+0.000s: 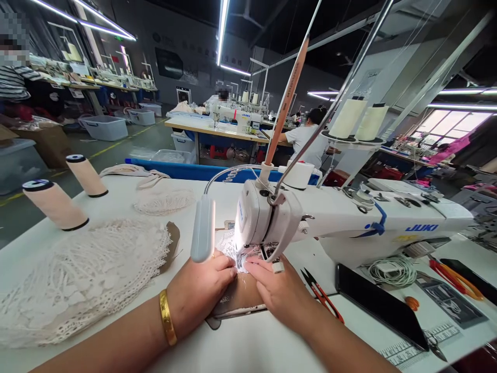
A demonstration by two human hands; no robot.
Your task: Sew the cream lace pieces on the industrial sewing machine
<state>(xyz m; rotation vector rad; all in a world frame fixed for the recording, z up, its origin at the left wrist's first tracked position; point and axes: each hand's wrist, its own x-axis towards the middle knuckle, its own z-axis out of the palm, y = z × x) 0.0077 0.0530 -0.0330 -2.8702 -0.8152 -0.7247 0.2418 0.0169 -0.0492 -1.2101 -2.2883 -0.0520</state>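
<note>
White lace fabric (225, 241) lies under the needle area of a white sewing machine (254, 212), brightly lit by a lamp (203, 228). My left hand (204, 285), with a gold bangle (166, 317) on its wrist, pinches the lace's near-left edge, fingers bent together. From the right, my right hand (281, 290) presses its fingertips on the lace close to the presser foot, thumb tucked in. The needle tip is hidden by glare and fingers. Beneath the hands shows a brown plate (243, 291).
Left stands a pile of white lace (85, 269), with two thread cones (56, 204) behind it. At right lie thread snips (322, 295), a black phone (378, 305), a coiled cable (392, 270) and orange-handled scissors (458, 280). Co-workers sit at machines beyond.
</note>
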